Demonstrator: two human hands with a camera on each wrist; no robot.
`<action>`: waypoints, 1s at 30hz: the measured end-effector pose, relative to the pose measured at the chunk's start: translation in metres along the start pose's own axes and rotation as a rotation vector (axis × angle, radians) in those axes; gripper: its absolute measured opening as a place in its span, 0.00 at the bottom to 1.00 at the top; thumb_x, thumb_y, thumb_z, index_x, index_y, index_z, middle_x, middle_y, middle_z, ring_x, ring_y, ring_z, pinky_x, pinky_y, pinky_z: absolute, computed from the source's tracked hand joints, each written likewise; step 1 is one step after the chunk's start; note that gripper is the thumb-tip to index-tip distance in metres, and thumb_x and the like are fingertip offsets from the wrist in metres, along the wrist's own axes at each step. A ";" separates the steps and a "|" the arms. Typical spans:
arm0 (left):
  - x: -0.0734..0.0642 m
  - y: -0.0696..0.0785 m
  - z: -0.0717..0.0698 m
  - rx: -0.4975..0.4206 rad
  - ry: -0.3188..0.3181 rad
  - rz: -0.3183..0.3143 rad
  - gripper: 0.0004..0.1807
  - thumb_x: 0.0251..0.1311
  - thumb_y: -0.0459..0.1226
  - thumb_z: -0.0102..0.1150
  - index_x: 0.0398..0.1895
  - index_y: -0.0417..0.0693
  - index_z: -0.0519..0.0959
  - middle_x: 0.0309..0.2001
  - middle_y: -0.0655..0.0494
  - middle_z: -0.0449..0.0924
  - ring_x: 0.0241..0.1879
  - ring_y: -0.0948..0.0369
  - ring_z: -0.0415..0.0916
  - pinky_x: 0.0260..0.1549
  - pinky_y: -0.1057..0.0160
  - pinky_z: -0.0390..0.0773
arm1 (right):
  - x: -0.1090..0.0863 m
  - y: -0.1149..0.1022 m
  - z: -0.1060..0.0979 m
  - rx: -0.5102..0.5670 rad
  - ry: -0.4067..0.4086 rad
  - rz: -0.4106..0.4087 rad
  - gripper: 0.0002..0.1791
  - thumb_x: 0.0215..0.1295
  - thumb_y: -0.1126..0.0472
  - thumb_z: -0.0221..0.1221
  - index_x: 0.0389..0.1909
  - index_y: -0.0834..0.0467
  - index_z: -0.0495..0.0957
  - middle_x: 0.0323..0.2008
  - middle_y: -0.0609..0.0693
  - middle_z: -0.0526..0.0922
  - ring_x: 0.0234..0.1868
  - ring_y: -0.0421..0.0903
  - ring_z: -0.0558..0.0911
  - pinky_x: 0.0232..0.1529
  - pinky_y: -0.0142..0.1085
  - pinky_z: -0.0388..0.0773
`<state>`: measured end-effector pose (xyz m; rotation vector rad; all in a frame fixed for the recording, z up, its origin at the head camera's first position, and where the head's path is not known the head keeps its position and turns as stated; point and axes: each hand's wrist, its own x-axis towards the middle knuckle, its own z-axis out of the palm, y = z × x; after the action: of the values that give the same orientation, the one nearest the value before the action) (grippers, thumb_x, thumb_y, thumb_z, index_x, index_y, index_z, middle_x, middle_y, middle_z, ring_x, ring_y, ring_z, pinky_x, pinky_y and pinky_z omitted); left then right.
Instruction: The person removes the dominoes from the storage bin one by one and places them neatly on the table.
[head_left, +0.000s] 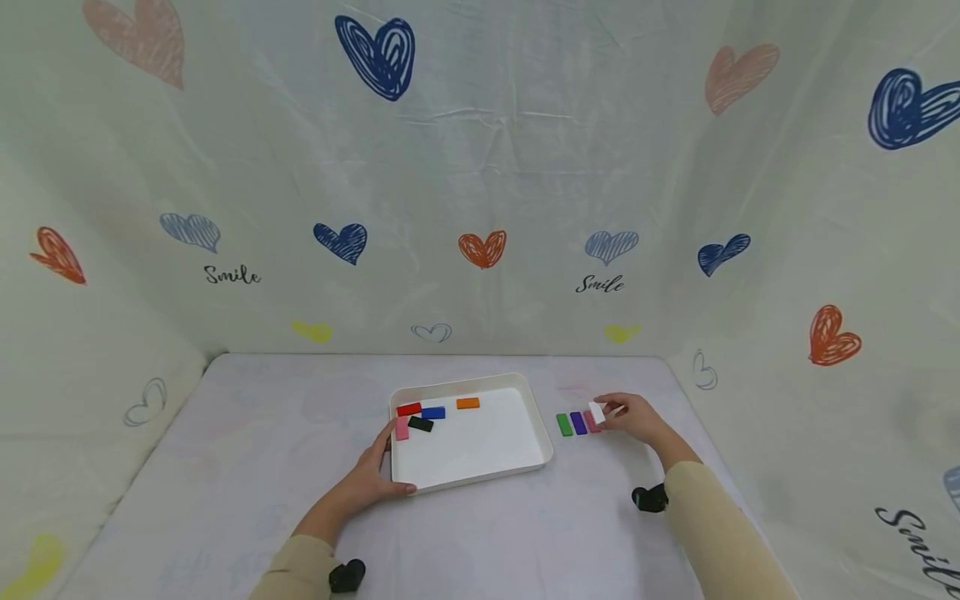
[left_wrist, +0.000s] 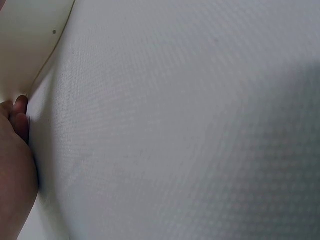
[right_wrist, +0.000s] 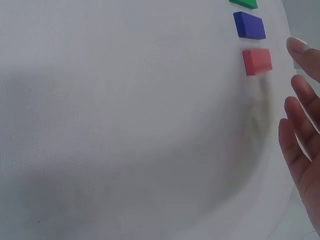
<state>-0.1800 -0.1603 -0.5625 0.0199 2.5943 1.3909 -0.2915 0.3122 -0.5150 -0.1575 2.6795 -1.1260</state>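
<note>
A white tray (head_left: 480, 482) lies on the table, and my left hand (head_left: 367, 477) grips its near left corner, thumb on the front side and fingers along the left side. In the left wrist view, fingers (left_wrist: 20, 122) touch the tray's outer wall (left_wrist: 30, 45). My right hand (head_left: 636, 417) pinches a white block (head_left: 597, 412) between thumb and fingers, right of the tray. Just below it lies a pink block (head_left: 592, 423), beside a purple block (head_left: 578, 423) and a green block (head_left: 564, 425). In the right wrist view, the white block is mostly behind the thumb (right_wrist: 300, 47).
Inside the tray lie a red block (head_left: 408, 409), a blue block (head_left: 433, 412), an orange block (head_left: 468, 403), a black block (head_left: 421, 424) and another pink block (head_left: 402, 428). A white curtain (head_left: 480, 183) with printed hearts surrounds the table (head_left: 247, 467).
</note>
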 end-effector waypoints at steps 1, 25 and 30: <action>0.000 0.001 0.000 0.002 0.000 0.000 0.69 0.36 0.48 0.80 0.77 0.47 0.43 0.68 0.35 0.60 0.68 0.39 0.54 0.61 0.30 0.54 | 0.000 0.002 0.000 -0.006 -0.003 0.000 0.26 0.54 0.69 0.69 0.56 0.65 0.78 0.40 0.55 0.77 0.40 0.51 0.75 0.38 0.39 0.77; 0.001 0.002 -0.003 0.003 -0.014 0.005 0.68 0.38 0.48 0.80 0.78 0.49 0.42 0.67 0.35 0.60 0.68 0.40 0.53 0.62 0.31 0.54 | 0.012 0.036 -0.002 -0.063 -0.010 0.104 0.27 0.53 0.62 0.72 0.56 0.62 0.79 0.47 0.57 0.78 0.46 0.54 0.74 0.49 0.49 0.73; 0.001 0.003 -0.002 0.006 -0.017 0.003 0.68 0.38 0.47 0.80 0.78 0.49 0.42 0.67 0.35 0.60 0.69 0.40 0.53 0.62 0.32 0.54 | 0.014 0.036 -0.001 -0.056 -0.007 0.136 0.27 0.54 0.64 0.71 0.57 0.62 0.78 0.47 0.58 0.77 0.47 0.55 0.73 0.49 0.49 0.73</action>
<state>-0.1816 -0.1605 -0.5592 0.0357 2.5858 1.3776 -0.3054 0.3357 -0.5424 0.0111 2.6716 -1.0090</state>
